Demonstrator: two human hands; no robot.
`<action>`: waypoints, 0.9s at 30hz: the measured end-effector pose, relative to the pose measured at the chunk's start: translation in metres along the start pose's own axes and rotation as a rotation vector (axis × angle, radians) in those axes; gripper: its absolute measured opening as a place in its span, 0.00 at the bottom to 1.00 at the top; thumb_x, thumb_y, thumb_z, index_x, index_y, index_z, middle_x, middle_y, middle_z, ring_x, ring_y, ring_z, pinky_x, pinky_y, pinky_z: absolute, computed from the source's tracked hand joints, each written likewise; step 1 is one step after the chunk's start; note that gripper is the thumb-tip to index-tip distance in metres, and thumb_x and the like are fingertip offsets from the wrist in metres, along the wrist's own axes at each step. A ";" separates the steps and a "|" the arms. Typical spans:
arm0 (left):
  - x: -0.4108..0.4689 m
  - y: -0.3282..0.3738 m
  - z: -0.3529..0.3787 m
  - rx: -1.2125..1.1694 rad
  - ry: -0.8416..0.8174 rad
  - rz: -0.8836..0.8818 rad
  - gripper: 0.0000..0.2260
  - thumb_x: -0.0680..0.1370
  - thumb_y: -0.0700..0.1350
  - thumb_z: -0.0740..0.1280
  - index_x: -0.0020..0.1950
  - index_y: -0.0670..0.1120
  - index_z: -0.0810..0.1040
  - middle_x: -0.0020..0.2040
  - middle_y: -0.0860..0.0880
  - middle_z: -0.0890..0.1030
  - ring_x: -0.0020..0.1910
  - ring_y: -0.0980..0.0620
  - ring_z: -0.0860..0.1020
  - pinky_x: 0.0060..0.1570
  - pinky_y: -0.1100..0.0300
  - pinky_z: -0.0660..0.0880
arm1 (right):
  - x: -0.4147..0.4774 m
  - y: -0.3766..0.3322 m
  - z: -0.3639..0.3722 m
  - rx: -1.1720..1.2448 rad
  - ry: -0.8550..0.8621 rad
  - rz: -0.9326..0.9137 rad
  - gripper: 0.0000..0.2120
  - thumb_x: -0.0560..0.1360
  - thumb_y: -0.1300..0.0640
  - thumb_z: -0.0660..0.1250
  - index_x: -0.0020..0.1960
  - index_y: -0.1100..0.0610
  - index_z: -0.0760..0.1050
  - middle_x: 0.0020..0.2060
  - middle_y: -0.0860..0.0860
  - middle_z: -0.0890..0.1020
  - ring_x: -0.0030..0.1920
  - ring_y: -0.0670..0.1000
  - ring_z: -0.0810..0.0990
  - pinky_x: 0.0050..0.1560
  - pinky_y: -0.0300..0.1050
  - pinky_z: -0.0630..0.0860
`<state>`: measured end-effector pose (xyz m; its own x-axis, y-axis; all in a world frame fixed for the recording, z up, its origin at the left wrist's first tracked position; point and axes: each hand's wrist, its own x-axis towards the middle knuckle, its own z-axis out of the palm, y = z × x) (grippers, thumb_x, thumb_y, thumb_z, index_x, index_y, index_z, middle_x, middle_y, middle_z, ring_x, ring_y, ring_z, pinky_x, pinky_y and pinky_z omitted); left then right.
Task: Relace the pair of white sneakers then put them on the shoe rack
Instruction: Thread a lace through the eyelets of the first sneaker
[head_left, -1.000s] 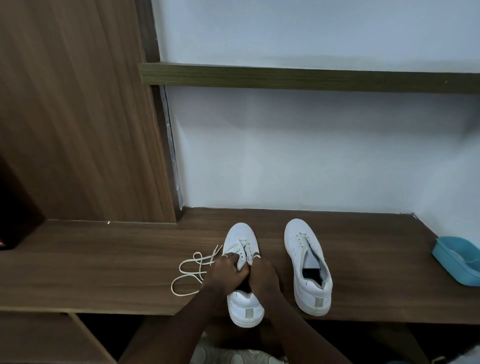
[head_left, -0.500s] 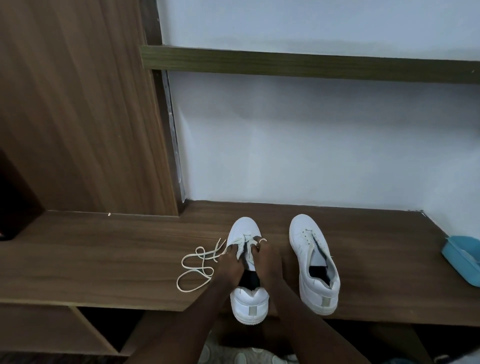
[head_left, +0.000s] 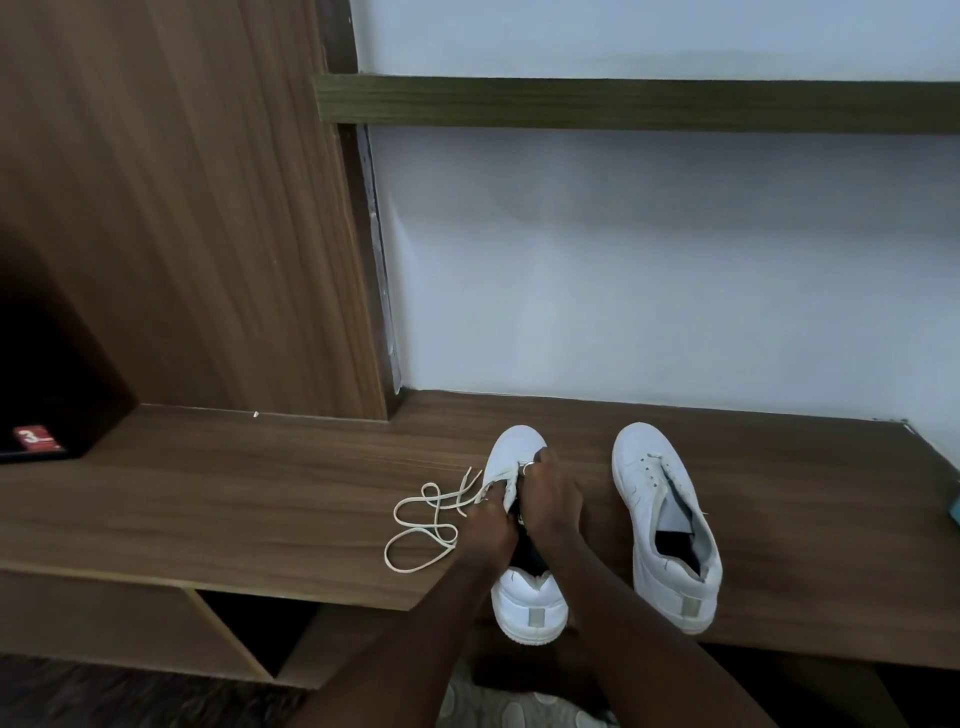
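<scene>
Two white sneakers stand toe-away on the wooden shelf (head_left: 234, 499). The left sneaker (head_left: 524, 603) has its heel over the front edge. My left hand (head_left: 485, 530) grips its left side at the eyelets, where a white lace (head_left: 421, 525) trails off in loops onto the shelf. My right hand (head_left: 548, 499) reaches over the tongue, and its fingertips pinch the lace near the front eyelets. The right sneaker (head_left: 665, 525) stands untouched with no lace, its tongue loose.
A tall wooden panel (head_left: 182, 208) rises at the left, with a dark cubby (head_left: 47, 384) holding a red label. A green-brown shelf board (head_left: 623, 104) runs along the white wall above. A blue container edge (head_left: 955, 506) shows at far right. Open compartments lie below the shelf.
My right hand has slid forward along the left sneaker toward its toe, and my left hand has dropped back a little. The camera view has shifted slightly left.
</scene>
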<state>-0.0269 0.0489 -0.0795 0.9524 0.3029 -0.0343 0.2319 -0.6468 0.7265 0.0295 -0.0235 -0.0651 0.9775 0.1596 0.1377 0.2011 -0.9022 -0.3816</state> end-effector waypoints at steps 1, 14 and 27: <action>0.000 0.000 0.000 -0.004 0.002 -0.006 0.20 0.80 0.39 0.56 0.73 0.46 0.64 0.65 0.43 0.75 0.63 0.43 0.73 0.60 0.56 0.67 | 0.001 0.001 0.002 -0.003 0.001 -0.007 0.12 0.80 0.62 0.55 0.56 0.61 0.77 0.56 0.53 0.75 0.56 0.53 0.76 0.43 0.42 0.71; 0.000 0.001 0.002 0.033 0.023 -0.013 0.21 0.81 0.39 0.56 0.74 0.44 0.61 0.67 0.40 0.73 0.66 0.41 0.71 0.63 0.57 0.64 | 0.015 0.026 0.022 0.793 0.102 0.667 0.12 0.72 0.57 0.68 0.49 0.65 0.79 0.43 0.61 0.83 0.44 0.59 0.82 0.48 0.51 0.80; -0.004 0.002 0.002 -0.095 -0.011 -0.049 0.20 0.79 0.42 0.59 0.72 0.44 0.65 0.67 0.44 0.74 0.65 0.45 0.73 0.64 0.56 0.68 | 0.001 0.007 0.013 0.303 0.072 0.097 0.11 0.79 0.59 0.61 0.55 0.61 0.79 0.66 0.53 0.69 0.67 0.53 0.65 0.61 0.39 0.64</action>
<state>-0.0293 0.0449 -0.0793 0.9426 0.3246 -0.0782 0.2587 -0.5618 0.7858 0.0323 -0.0249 -0.0794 0.9882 0.0403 0.1476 0.1275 -0.7498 -0.6493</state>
